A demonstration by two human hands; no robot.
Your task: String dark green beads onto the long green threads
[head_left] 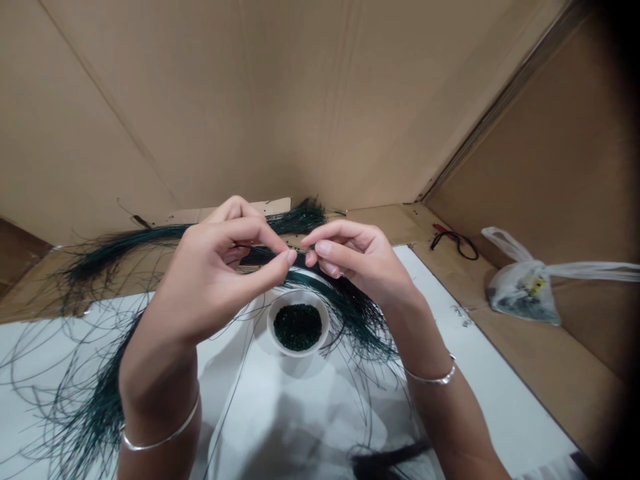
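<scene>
My left hand (235, 247) and my right hand (353, 257) are raised close together, each with thumb and forefinger pinched. A thin dark strand seems to run through the left pinch, its far part lost among the bundles behind. What sits between the right fingertips is too small to make out, perhaps a tiny dark bead. Just below the hands stands a white bowl (299, 351) filled with small dark green beads (297, 327). Behind it, a bundle of dark green strands (345, 303) curves away to the right, partly covered by my hands.
Another bundle of strands (130, 243) lies along the back, and loose strands (95, 407) fan out at left. A black bundle (385, 460) is at the front. To the right are a tied plastic bag (525, 293) and a black cord (457, 243). Cardboard walls (300, 100) enclose the table.
</scene>
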